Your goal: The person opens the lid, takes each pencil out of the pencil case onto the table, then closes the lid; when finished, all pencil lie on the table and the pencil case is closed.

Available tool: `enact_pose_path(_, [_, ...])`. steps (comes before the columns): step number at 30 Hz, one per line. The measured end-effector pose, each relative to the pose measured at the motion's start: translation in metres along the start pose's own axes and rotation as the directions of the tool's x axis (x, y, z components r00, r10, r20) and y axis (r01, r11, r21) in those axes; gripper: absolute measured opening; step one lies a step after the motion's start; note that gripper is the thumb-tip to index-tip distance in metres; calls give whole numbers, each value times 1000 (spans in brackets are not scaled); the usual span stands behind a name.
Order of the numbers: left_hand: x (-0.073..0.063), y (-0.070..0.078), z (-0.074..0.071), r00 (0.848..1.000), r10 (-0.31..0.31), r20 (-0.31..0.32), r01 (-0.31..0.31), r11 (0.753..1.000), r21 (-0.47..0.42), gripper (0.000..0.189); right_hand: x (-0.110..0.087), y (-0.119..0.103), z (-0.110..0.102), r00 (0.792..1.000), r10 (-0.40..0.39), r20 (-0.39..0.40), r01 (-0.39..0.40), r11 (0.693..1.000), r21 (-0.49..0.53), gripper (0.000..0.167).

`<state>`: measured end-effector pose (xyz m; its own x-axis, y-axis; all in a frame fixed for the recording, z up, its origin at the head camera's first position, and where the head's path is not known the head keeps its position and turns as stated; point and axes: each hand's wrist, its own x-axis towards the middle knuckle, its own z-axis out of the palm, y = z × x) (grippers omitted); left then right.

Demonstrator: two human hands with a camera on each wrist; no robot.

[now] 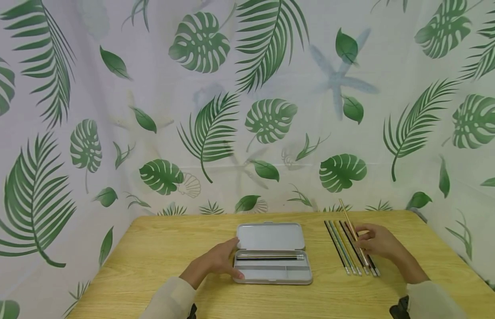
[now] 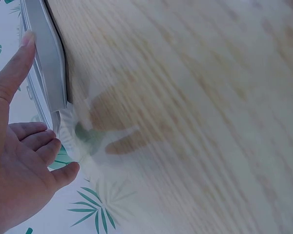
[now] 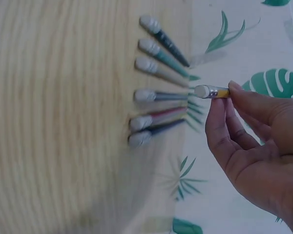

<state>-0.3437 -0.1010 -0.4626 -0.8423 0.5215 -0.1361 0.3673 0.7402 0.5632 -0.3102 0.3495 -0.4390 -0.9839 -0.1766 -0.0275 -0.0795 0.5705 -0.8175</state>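
A pale grey pencil case lies unfolded on the table, its lid laid back. Inside, a gold pencil and a black pencil rest in the long rear compartment. My left hand rests at the case's left side, thumb on the front left corner and fingers near the hinge. With thumb and fingertips my right hand pinches a gold pencil, its white eraser end toward me. That pencil is raised above a row of several pencils in mixed colours, erasers toward me.
The wooden table has light grain and meets a white leaf-printed cloth at its back edge. The cloth also hangs along both sides. In the case, front compartments lie beyond a low divider.
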Motion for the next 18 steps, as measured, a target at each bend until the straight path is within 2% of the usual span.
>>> enact_pose_path(8, [1, -1, 0, 1000, 2, -1, -2, 1000, 7, 110, -9, 24, -16, 998, 65, -14, -66, 994, -90, 46])
enact_pose_path(16, [1, -2, 1, 1000, 2, 2, -2, 1000, 13, 111, -12, 33, -14, 992, 110, -63, -120, 974, -193, 38])
enact_pose_path(18, [0, -1, 1, 1000, 1, 4, -2, 1000, 14, 111, -10, 36, -13, 990, 114, -84, -132, 959, -249, 35])
